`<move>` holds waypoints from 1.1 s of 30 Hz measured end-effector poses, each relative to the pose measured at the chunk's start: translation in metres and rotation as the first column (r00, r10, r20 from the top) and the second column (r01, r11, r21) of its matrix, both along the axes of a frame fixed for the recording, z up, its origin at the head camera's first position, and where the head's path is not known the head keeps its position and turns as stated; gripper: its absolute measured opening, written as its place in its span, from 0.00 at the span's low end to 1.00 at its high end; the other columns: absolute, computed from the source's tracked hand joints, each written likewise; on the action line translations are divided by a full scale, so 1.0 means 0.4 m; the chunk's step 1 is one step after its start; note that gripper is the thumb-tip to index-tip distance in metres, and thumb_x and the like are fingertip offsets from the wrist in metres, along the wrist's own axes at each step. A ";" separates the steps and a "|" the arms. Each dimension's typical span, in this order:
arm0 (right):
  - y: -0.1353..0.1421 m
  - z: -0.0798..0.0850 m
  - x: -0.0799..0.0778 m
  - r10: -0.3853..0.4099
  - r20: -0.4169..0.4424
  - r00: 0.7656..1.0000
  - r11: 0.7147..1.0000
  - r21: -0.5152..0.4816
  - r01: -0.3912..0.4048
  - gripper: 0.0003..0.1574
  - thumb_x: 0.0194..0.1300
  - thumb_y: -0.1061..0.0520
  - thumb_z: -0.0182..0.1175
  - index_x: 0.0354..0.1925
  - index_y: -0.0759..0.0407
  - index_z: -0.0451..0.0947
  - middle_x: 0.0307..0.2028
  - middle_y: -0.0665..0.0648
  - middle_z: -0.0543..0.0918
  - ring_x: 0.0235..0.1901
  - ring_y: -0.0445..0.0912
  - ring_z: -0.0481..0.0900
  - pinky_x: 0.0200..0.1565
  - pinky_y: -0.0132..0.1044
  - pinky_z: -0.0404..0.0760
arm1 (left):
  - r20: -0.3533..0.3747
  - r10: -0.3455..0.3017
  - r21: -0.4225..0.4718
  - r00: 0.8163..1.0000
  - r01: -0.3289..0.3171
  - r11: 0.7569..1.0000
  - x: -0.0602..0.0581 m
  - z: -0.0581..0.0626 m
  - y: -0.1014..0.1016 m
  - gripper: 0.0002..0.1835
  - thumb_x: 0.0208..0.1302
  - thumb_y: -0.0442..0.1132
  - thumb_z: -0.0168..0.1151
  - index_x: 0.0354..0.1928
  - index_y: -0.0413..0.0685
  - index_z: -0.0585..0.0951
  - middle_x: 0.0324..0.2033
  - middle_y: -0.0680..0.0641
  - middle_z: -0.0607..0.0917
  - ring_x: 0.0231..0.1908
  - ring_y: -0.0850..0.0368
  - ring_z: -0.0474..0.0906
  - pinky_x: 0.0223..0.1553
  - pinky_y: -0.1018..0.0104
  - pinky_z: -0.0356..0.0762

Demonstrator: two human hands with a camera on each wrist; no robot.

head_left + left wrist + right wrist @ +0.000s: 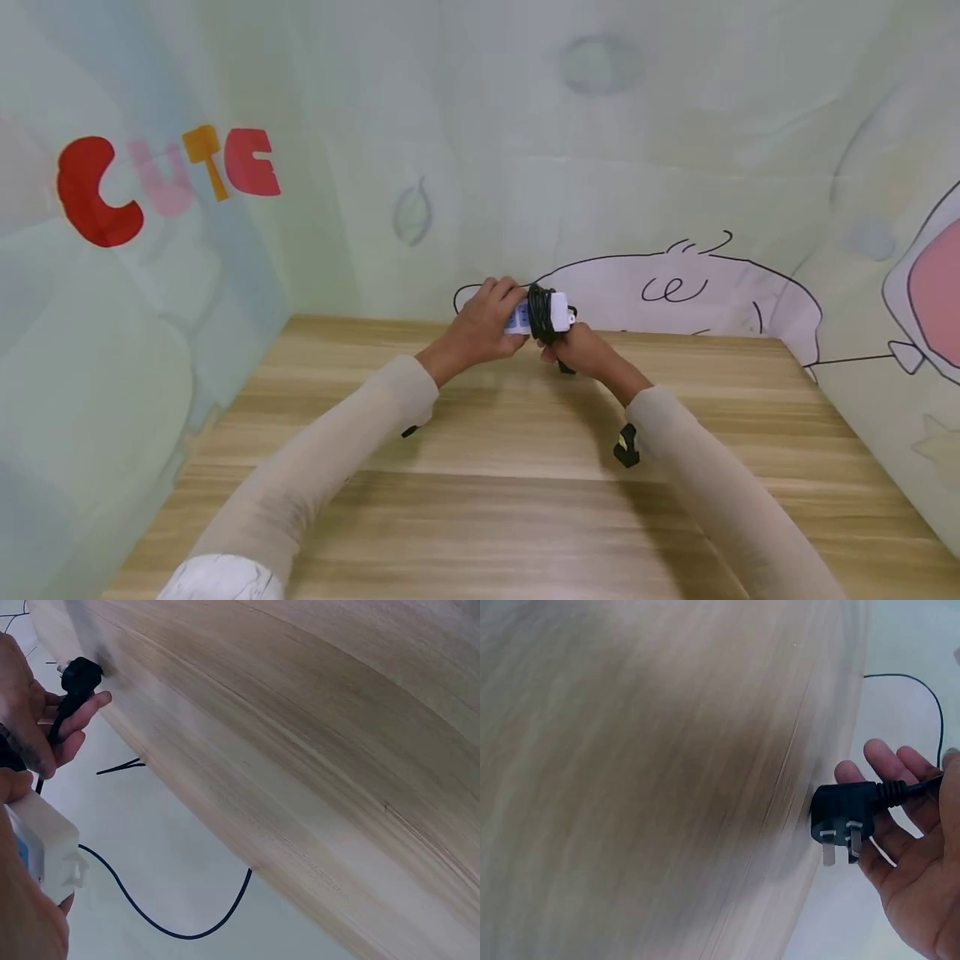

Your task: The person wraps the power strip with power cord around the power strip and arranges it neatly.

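Note:
Over the far part of the table, my left hand (483, 323) grips one end of a white power strip (561, 312) with blue socket faces. A black cord (540, 313) is wound in several turns around the strip's middle. My right hand (592, 352) is just below the strip's other end and holds the cord near its black plug (844, 808). In the right wrist view, the plug's metal prongs point away from the palm and the fingers lie behind it. The left wrist view shows the strip's white end (51, 840) close to the right hand's plug.
A wood-grain table (517, 533) spreads beneath both arms. Behind it hangs a pale printed backdrop (360, 167) with drawn figures and coloured letters. A small black item (626, 446) with a yellow mark shows beside the right sleeve.

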State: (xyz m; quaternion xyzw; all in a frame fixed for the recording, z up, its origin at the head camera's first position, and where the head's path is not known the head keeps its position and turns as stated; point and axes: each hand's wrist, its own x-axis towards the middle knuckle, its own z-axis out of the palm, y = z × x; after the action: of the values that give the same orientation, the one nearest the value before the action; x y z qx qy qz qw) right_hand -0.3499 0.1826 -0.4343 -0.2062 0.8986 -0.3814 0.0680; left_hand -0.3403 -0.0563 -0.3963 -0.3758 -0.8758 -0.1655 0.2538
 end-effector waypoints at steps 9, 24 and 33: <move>0.040 -0.182 -0.098 0.176 -0.237 0.956 0.955 0.276 -0.107 0.28 0.85 0.30 0.56 0.41 0.50 0.81 0.28 0.46 0.83 0.28 0.40 0.77 0.33 0.40 0.77 | -0.024 0.068 -0.003 0.997 -0.068 0.998 -0.018 -0.002 -0.016 0.28 0.65 0.43 0.80 0.62 0.37 0.82 0.55 0.38 0.85 0.52 0.38 0.81 0.54 0.47 0.88; -0.033 0.000 0.127 0.147 -0.386 0.911 0.917 0.398 0.020 0.12 0.70 0.60 0.68 0.43 0.70 0.84 0.33 0.63 0.82 0.32 0.53 0.78 0.34 0.50 0.82 | 0.051 0.101 -0.087 0.994 -0.096 0.992 -0.028 -0.024 -0.012 0.30 0.63 0.43 0.80 0.63 0.38 0.82 0.56 0.38 0.84 0.53 0.38 0.81 0.55 0.47 0.87; -0.046 0.031 0.173 0.155 -0.318 0.935 0.868 0.495 0.025 0.12 0.76 0.61 0.67 0.48 0.71 0.85 0.35 0.62 0.84 0.32 0.48 0.77 0.35 0.46 0.81 | 0.166 0.138 -0.148 0.976 -0.113 0.982 -0.126 -0.142 -0.019 0.34 0.62 0.53 0.80 0.65 0.45 0.80 0.60 0.42 0.81 0.55 0.41 0.79 0.50 0.47 0.88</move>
State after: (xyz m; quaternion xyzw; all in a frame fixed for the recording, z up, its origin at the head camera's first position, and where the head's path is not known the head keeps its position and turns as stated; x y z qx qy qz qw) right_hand -0.2807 0.1643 -0.4217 -0.2766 0.9559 -0.0951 -0.0287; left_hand -0.3906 -0.0641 -0.4529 -0.3202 -0.9261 -0.1206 0.1588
